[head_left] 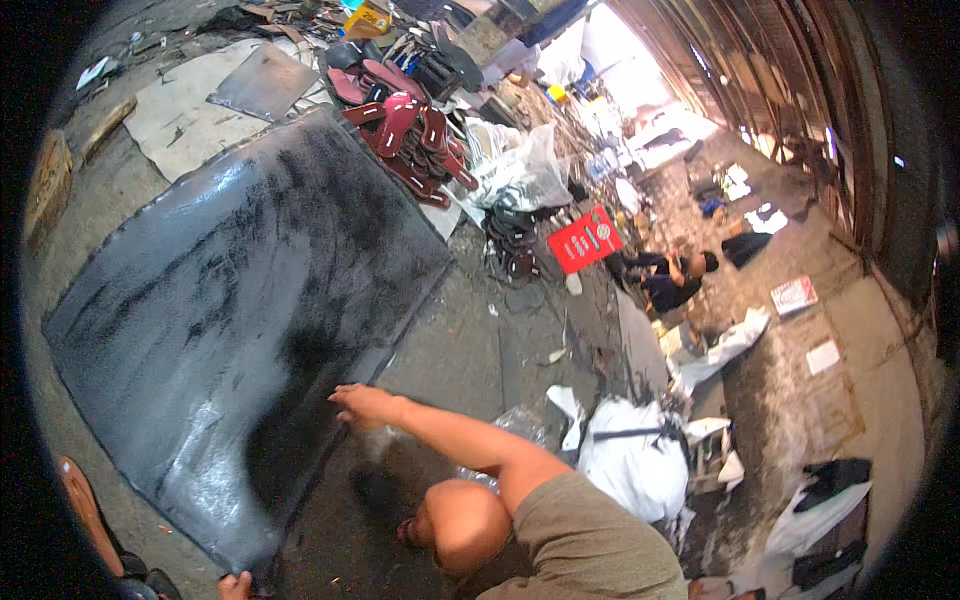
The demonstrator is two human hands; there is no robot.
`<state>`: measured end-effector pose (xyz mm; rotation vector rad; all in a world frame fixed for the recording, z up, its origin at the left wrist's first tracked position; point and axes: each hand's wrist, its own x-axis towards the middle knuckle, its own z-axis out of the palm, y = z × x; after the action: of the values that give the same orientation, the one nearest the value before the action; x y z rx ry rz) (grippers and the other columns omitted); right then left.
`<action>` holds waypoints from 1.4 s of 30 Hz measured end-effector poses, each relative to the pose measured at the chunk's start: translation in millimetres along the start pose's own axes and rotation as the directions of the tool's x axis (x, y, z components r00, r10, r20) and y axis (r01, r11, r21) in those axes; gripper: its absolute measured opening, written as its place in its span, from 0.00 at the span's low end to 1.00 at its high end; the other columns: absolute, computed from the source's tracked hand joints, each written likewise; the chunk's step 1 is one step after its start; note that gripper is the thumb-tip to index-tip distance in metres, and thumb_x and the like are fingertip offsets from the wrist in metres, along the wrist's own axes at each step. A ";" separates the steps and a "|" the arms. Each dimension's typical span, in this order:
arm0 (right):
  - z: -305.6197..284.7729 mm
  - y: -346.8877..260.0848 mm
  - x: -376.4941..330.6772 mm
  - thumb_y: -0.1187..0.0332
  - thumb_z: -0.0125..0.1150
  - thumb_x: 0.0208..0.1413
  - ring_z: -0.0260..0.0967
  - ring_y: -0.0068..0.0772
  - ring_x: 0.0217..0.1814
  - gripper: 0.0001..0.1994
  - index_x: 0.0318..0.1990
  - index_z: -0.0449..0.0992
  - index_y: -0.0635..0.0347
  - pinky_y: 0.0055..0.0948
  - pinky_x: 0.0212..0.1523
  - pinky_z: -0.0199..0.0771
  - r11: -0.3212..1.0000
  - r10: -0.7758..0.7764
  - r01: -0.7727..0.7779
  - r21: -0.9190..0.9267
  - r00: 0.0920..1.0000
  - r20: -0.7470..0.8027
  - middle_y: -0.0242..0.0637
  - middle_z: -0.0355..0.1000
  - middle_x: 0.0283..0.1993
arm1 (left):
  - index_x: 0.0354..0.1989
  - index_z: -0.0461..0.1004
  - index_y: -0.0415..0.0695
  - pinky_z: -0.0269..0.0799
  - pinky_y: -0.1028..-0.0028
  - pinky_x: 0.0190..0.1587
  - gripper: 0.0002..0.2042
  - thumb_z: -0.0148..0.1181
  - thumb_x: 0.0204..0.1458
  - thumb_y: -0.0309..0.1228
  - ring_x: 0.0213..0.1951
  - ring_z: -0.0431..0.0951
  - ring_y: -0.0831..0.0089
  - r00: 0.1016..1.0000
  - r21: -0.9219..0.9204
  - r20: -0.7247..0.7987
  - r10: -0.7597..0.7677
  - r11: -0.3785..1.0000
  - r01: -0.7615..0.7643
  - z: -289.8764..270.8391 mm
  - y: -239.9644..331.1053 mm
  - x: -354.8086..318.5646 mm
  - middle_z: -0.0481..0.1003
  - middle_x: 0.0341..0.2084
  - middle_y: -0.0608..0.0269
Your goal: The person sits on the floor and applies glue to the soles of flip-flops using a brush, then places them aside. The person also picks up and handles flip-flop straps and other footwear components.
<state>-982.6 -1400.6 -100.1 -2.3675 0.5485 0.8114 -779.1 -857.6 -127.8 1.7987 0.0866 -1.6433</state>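
A large black sheet [230, 290], shiny in patches, spreads over the left half of the view. My right hand [365, 405] reaches across to its right-hand edge, its fingers closed over that edge; the thumb is hidden. At the sheet's nearest corner, by the lower rim of the view, my left hand [235, 586] pinches the material. Only the fingers of that hand show. My bent knee [465, 525] is beneath my right arm, close to the sheet. A dark shadow falls across the sheet beside my right hand.
Beyond the sheet lie a pale sheet [175, 115], a grey square board [262, 80] and heaped maroon sandals [400, 125]. A red box [585, 240] and clear plastic bag [530, 170] are farther right. A stuffed white sack [635, 455] stands near my arm. Another person [675, 285] sits farther off.
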 end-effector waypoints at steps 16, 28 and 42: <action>41.9 -44.7 18.0 0.59 0.61 0.61 0.46 0.55 0.80 0.33 0.72 0.60 0.57 0.49 0.77 0.49 0.976 -0.203 0.177 -0.129 0.953 -0.224 0.53 0.55 0.76 | 0.52 0.78 0.36 0.73 0.66 0.48 0.21 0.56 0.65 0.44 0.43 0.78 0.69 0.908 0.118 -0.151 0.390 0.919 -0.375 38.1 -27.8 -8.5 0.82 0.42 0.56; 16.0 -51.0 54.1 0.62 0.60 0.65 0.63 0.55 0.71 0.24 0.64 0.70 0.66 0.42 0.70 0.62 0.963 -0.256 0.270 0.011 0.924 -0.283 0.57 0.67 0.67 | 0.59 0.72 0.43 0.74 0.80 0.30 0.18 0.52 0.69 0.42 0.28 0.78 0.82 0.591 -0.518 -0.579 0.562 0.306 -0.799 -31.3 -53.9 -213.9 0.82 0.38 0.62; 5.7 -74.1 3.9 0.62 0.59 0.66 0.64 0.46 0.71 0.23 0.66 0.69 0.60 0.41 0.69 0.63 0.938 -0.272 0.330 0.104 0.888 -0.370 0.48 0.67 0.69 | 0.63 0.70 0.53 0.60 0.50 0.65 0.32 0.73 0.48 0.44 0.63 0.68 0.53 0.746 0.804 -0.470 0.472 0.578 0.141 -16.4 -162.0 -155.4 0.71 0.58 0.55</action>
<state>-942.3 -1342.0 -78.1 -2.3710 0.3526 0.1937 -873.9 -665.4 -59.1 2.9132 -0.6441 -0.8117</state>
